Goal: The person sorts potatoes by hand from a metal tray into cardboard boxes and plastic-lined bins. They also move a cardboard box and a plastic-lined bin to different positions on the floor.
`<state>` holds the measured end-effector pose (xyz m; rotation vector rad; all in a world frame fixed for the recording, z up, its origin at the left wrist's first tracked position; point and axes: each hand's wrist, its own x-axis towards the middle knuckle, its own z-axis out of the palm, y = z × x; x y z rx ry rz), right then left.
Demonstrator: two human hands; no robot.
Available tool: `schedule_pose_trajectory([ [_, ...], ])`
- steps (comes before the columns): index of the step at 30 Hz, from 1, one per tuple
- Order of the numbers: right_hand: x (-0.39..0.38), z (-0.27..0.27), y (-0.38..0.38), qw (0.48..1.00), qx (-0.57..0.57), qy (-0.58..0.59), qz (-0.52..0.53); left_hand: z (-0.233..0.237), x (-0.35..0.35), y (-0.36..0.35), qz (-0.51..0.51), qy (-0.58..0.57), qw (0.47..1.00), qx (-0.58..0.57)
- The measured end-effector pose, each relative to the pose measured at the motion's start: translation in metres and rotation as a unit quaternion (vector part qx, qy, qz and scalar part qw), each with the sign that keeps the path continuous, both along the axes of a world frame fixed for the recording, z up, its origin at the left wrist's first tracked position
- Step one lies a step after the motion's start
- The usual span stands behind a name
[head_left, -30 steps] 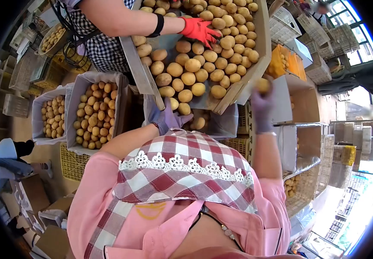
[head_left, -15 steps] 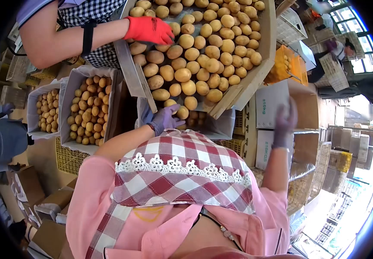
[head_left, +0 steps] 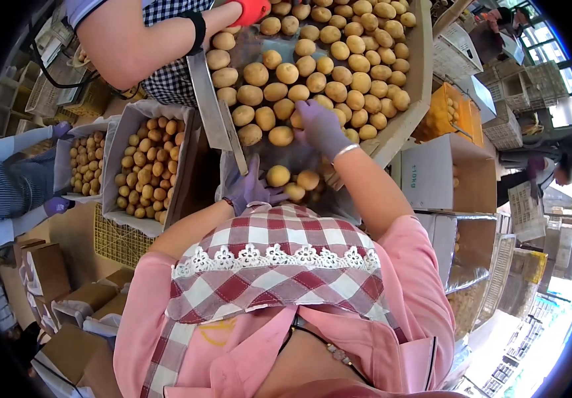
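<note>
Many round tan potatoes (head_left: 336, 91) lie across a wooden-sided sorting table (head_left: 410, 116). My gloved right hand (head_left: 324, 131) reaches onto its near end, with thumb and fingers around a potato (head_left: 297, 119) there. Below the table's outlet, my gloved left hand (head_left: 254, 189) has its fingers spread and holds nothing. It is beside a few potatoes (head_left: 278, 176) in the lined box (head_left: 349, 199) at my waist. A metal strip (head_left: 210, 106) and a narrow board (head_left: 233, 138) edge the table's left side.
A co-worker's red-gloved hand (head_left: 251, 10) is at the table's far left. Lined boxes (head_left: 119, 156) of potatoes stand left, with another person (head_left: 17, 176) beyond. Cartons (head_left: 427, 172) and an orange crate (head_left: 475, 123) stand right. A yellow crate (head_left: 120, 239) sits on the floor.
My right hand has moved from above the right cartons onto the potatoes. My left hand has dropped slightly and spread its fingers. Potatoes near the outlet have shifted; the red glove has moved away.
</note>
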<state>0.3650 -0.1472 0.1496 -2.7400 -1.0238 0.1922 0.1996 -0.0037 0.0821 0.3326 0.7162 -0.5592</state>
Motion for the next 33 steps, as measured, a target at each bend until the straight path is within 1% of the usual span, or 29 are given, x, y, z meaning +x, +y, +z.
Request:
schedule_pose_trajectory([
  [1,-0.012,0.009,-0.01,0.994,0.102,0.0,-0.035,0.001,0.004,-0.001,0.002,-0.016,0.999,-0.035],
  [2,-0.024,0.022,-0.025,0.979,0.193,-0.022,-0.068,0.01,0.009,-0.008,0.001,0.007,1.0,0.019],
  [4,-0.039,0.046,-0.079,0.93,0.332,-0.136,-0.079,-0.03,0.023,-0.005,0.025,0.122,0.985,-0.123],
  [5,-0.048,0.057,-0.123,0.917,0.315,-0.208,-0.126,-0.008,0.021,-0.016,0.012,0.045,0.998,0.028],
  [6,-0.061,0.05,-0.172,0.843,0.472,-0.145,-0.214,-0.013,0.023,-0.014,0.007,0.054,0.998,-0.011],
  [7,-0.076,0.053,-0.241,0.831,0.349,-0.325,-0.286,-0.022,0.026,-0.013,0.001,0.064,0.997,-0.05],
  [8,-0.107,0.052,-0.309,0.751,0.42,-0.319,-0.397,-0.027,0.028,-0.012,-0.004,0.074,0.993,-0.09],
  [9,-0.157,0.08,-0.334,0.67,0.29,-0.373,-0.573,-0.015,0.03,-0.013,-0.002,0.063,0.993,-0.1],
  [10,-0.205,0.045,-0.448,0.578,0.448,-0.389,-0.56,-0.018,0.031,-0.014,-0.003,0.048,0.995,-0.087],
  [11,-0.256,0.043,-0.498,0.479,0.501,-0.36,-0.624,-0.024,0.031,-0.015,-0.003,0.034,0.997,-0.073],
  [12,-0.302,0.047,-0.516,0.396,0.536,-0.32,-0.673,-0.028,0.031,-0.015,-0.004,0.021,0.998,-0.059],
  [13,-0.33,0.045,-0.522,0.352,0.544,-0.301,-0.7,-0.021,0.031,-0.014,-0.004,-0.005,0.999,-0.053],
  [14,-0.339,0.042,-0.52,0.35,0.531,-0.297,-0.712,-0.015,0.03,-0.011,-0.021,-0.082,0.995,-0.05],
  [16,-0.312,0.033,-0.499,0.419,0.488,-0.305,-0.703,-0.016,0.034,-0.014,0.002,0.001,0.998,-0.064],
  [17,-0.278,0.03,-0.488,0.496,0.451,-0.325,-0.667,-0.016,0.034,-0.014,-0.007,0.003,0.998,-0.057],
  [18,-0.215,0.028,-0.46,0.57,0.413,-0.341,-0.623,-0.014,0.034,-0.015,-0.014,0.004,0.999,-0.05],
  [19,-0.156,0.053,-0.396,0.667,0.185,-0.397,-0.602,-0.012,0.034,-0.014,-0.018,0.003,0.999,-0.042],
  [20,-0.103,0.048,-0.372,0.769,0.165,-0.432,-0.441,-0.008,0.032,-0.014,-0.027,-0.001,1.0,-0.015],
  [21,-0.058,0.061,-0.324,0.827,0.111,-0.392,-0.389,-0.003,0.029,-0.013,-0.033,-0.004,0.999,0.01],
  [22,-0.017,0.064,-0.289,0.849,0.0,-0.458,-0.265,0.0,0.026,-0.011,-0.038,-0.006,0.999,0.037],
  [23,0.009,0.072,-0.236,0.86,-0.085,-0.424,-0.271,-0.011,0.024,-0.008,-0.04,0.038,0.998,0.038],
  [25,0.071,0.047,-0.177,0.908,-0.143,-0.308,-0.245,-0.008,0.014,-0.001,-0.067,-0.009,0.994,0.09],
  [26,0.093,0.029,-0.149,0.938,-0.165,-0.206,-0.227,-0.006,0.009,0.001,-0.077,-0.029,0.99,0.116],
  [27,0.094,0.04,-0.104,0.95,-0.208,-0.053,-0.225,-0.007,0.004,0.001,-0.069,-0.005,0.985,0.155],
  [28,0.099,0.008,-0.065,0.914,-0.273,-0.122,-0.274,-0.007,-0.002,0.003,-0.056,-0.017,0.986,0.156],
  [29,0.106,-0.002,-0.036,0.928,-0.117,-0.074,-0.345,-0.006,-0.007,0.005,-0.046,-0.028,0.986,0.157],
  [30,0.093,0.013,-0.01,0.948,-0.059,0.003,-0.314,-0.006,-0.013,0.008,-0.04,-0.039,0.986,0.158],
  [31,0.065,0.008,0.016,0.96,-0.039,-0.026,-0.277,0.001,-0.017,0.008,-0.033,-0.049,0.987,0.153],
  [33,0.028,-0.024,0.042,0.978,-0.028,-0.157,-0.132,-0.008,-0.015,0.012,-0.052,-0.063,0.985,0.152],
])
